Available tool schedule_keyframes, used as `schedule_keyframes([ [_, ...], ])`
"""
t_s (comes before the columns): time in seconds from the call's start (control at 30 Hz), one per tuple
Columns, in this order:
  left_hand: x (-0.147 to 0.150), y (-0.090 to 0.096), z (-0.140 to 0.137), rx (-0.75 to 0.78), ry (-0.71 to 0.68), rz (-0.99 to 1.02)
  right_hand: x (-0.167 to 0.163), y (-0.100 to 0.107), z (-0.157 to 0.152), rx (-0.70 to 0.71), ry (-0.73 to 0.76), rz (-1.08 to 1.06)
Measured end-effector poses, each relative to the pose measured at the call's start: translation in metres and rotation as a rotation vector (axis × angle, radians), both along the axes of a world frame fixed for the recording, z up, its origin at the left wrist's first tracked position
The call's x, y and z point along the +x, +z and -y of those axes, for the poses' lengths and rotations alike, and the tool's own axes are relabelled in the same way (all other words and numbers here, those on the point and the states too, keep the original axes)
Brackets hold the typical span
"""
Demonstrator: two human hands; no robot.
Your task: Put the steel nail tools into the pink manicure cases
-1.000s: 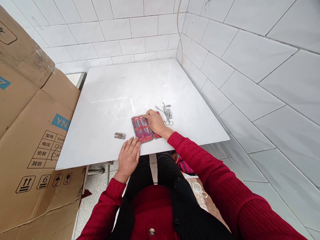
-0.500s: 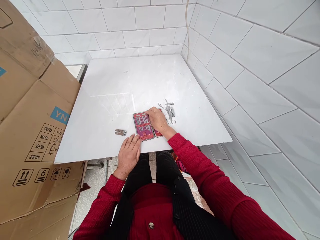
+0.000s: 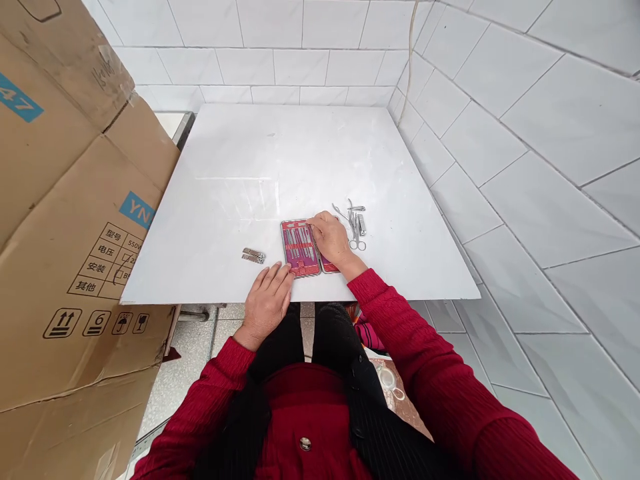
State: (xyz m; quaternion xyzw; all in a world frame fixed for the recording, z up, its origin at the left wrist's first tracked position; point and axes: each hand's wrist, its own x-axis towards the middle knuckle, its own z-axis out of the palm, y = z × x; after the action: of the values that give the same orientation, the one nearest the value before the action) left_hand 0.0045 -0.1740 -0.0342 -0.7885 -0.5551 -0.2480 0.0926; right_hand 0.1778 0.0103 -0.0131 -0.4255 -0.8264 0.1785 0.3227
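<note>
A red manicure case lies unfolded on the white table, with several slim metal tools strapped in its left half. My left hand rests at the table's front edge, fingers stretched out, their tips at the case's lower left corner. Over the case's fold and right half is my right hand, thumb and fingertips drawn together at the top of the left half; whatever is between them is hidden. Small scissors, a nail clipper and other metal tools lie to the right. Two nail clippers lie left of the case.
A large cardboard box stands along the left side of the white table. Tiled walls rise behind and to the right, with a thin cable in the corner. Below the table's right front are a pink-and-black item and a patterned surface.
The view has shifted, so the table and case appear farther right. Against the case, both hands keep nearly the same places, the right fingertips still at its top.
</note>
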Motion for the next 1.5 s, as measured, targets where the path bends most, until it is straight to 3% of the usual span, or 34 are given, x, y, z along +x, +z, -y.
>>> schedule_keyframes([
  [0.17,0.001,0.002,0.003,-0.019,-0.006,0.003,-0.016,0.027,0.025,0.023,0.054,0.037],
  [0.4,0.002,0.001,0.003,0.096,0.017,-0.019,-0.081,0.07,0.072,0.043,0.384,0.445],
  [0.57,0.001,0.001,0.003,0.118,0.007,-0.013,-0.107,0.07,0.078,0.059,0.386,0.69],
  [0.77,0.001,0.0,0.005,0.085,0.007,-0.014,-0.117,0.064,0.074,0.067,0.38,0.828],
  [1.13,0.0,0.002,0.005,0.065,0.005,-0.007,-0.12,0.065,0.071,0.137,0.503,0.922],
  [1.37,0.001,0.001,0.006,0.065,0.011,0.013,-0.111,0.075,0.068,0.069,0.471,0.9],
  [1.5,0.0,-0.001,0.005,0.076,0.011,-0.007,-0.09,0.079,0.06,0.03,0.424,0.86],
])
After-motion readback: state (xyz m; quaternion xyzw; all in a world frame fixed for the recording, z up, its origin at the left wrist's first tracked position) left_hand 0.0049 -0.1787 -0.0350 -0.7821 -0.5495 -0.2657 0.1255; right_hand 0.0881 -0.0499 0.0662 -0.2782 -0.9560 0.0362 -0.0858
